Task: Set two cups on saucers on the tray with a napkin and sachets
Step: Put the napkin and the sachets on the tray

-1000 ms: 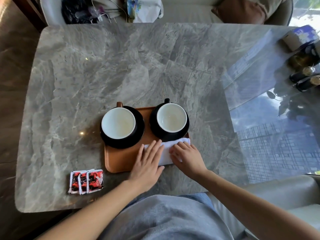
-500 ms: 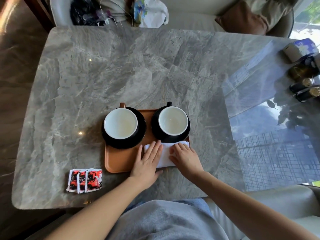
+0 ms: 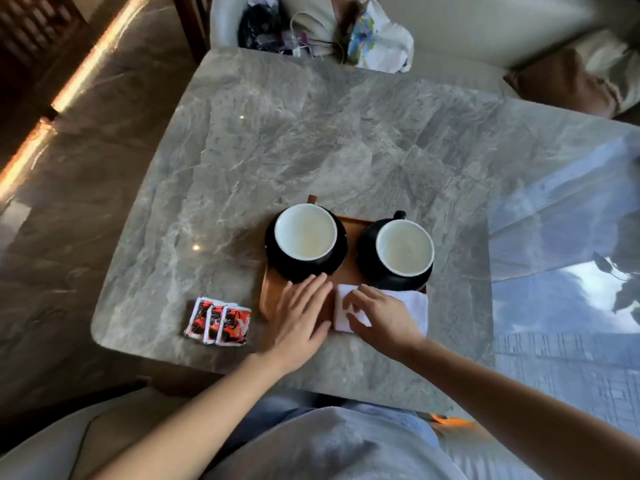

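Grey veined marble forms the table top (image 3: 311, 150), and the brown rectangular tray with rounded corners (image 3: 351, 261) is the reference for everything on it. On the tray's far half stand two round white-lined cups, one on the left (image 3: 305, 236) and one on the right (image 3: 404, 246), each on a glossy black round saucer (image 3: 277, 263). A folded white cloth napkin (image 3: 412, 303) lies along the tray's near right part, just in front of the right cup's saucer. The left hand (image 3: 301, 313) lies flat on the bare tray beside the napkin's left edge, fingers straight and together and holding nothing. The right hand (image 3: 381, 317) rests bent fingertips on the napkin's left end; whether they pinch the cloth I cannot tell. Three red, black and white paper sachets (image 3: 220, 320) lie fanned on the marble off the tray's near left corner, apart from it. The step in hand looks like squaring the napkin. To do it well, press lightly, slide the cloth parallel to the tray's near edge, and keep the knuckles clear of the saucers so the cups stay put. The flat hand should steady the tray. It would also help to leave the tray's near left strip free for the sachets.
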The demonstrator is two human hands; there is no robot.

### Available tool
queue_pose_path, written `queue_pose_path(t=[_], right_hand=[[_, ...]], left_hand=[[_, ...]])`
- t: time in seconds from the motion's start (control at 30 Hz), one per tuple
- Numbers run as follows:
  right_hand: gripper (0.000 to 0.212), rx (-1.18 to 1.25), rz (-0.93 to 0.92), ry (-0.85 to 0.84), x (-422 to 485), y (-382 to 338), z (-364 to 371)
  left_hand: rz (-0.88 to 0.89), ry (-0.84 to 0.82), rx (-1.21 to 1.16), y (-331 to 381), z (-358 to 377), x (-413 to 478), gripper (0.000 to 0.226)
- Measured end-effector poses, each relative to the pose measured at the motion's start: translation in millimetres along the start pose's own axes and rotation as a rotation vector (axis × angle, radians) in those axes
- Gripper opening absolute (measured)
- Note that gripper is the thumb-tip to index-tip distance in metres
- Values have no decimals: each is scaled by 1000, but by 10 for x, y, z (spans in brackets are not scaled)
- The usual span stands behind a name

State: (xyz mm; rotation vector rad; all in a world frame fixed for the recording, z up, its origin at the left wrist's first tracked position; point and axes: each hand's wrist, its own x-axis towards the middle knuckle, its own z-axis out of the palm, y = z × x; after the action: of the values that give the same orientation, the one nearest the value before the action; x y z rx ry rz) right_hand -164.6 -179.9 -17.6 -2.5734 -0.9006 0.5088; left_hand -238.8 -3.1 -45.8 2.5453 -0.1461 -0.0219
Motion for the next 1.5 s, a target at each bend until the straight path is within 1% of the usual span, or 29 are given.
queue_pose_path(t=[0.07, 0.2, 0.27, 0.33, 0.4, 0.5, 0.6, 0.7, 0.8, 0.9, 0.97, 1.0, 1.03, 1.07, 1.1, 1.13, 1.2, 1.27, 1.3, 1.33, 1.43, 1.47, 1.5], right_hand=[[10, 27, -80, -47, 142, -254, 65], [19, 3, -221, -127, 450, -727, 239], [24, -69, -289, -137, 605, -935, 340], [32, -140, -321, -140, 752, -1105, 445], [47, -210, -323, -162, 883, -1213, 542], [61, -323, -312, -178, 1010, -1287, 673], [60, -348, -302, -160, 1032, -1310, 772], [53, -313, -294, -140, 1000, -1292, 836], [44, -202, -272, -146, 978, -1270, 858], [30, -141, -267, -134, 996, -1260, 816], [24, -78, -269, -145, 1008, -1273, 755], [21, -5, -256, -169, 1013, -1286, 708], [19, 79, -237, -198, 1015, -1302, 654], [18, 151, -221, -219, 1019, -1318, 599], [17, 208, -213, -230, 1022, -1329, 544], [15, 256, -212, -244, 1026, -1336, 493], [13, 321, -235, -340, 1039, -1359, 410], [15, 330, -271, -456, 1039, -1408, 357], [17, 318, -291, -478, 1037, -1438, 342], [19, 300, -314, -475, 1039, -1466, 335], [25, 199, -367, -436, 1052, -1527, 360], [28, 169, -375, -428, 1056, -1541, 384], [30, 159, -379, -421, 1061, -1554, 406]], left_hand=[[-124, 151, -60, -165, -134, -165, 50], [-414, 406, -22, -495, -345, -535, 35], [-568, 433, 2, -596, -390, -708, 33], [-701, 393, 17, -658, -410, -833, 32], [-786, 357, 18, -698, -425, -901, 30], [-822, 331, 33, -742, -463, -914, 31], [-808, 283, 46, -748, -512, -870, 33], [-782, 272, -8, -747, -544, -836, 32], [-815, 264, -118, -761, -573, -842, 27], [-849, 262, -207, -816, -540, -889, 7], [-855, 281, -268, -805, -493, -898, 18], [-862, 310, -307, -790, -485, -898, 15], [-865, 357, -350, -789, -471, -895, 7], [-904, 387, -407, -768, -488, -877, 11], [-946, 396, -486, -763, -507, -869, 21], [-1001, 392, -594, -751, -537, -852, 25], [-1070, 392, -868, -703, -590, -811, 26], [-1055, 375, -973, -652, -626, -781, 21], [-1038, 356, -1025, -613, -662, -774, 21], [-1027, 321, -1111, -598, -662, -776, 24], [-998, 192, -1407, -561, -639, -845, 47], [-985, 173, -1472, -572, -621, -887, 48], [-980, 170, -1517, -583, -613, -932, 45]])
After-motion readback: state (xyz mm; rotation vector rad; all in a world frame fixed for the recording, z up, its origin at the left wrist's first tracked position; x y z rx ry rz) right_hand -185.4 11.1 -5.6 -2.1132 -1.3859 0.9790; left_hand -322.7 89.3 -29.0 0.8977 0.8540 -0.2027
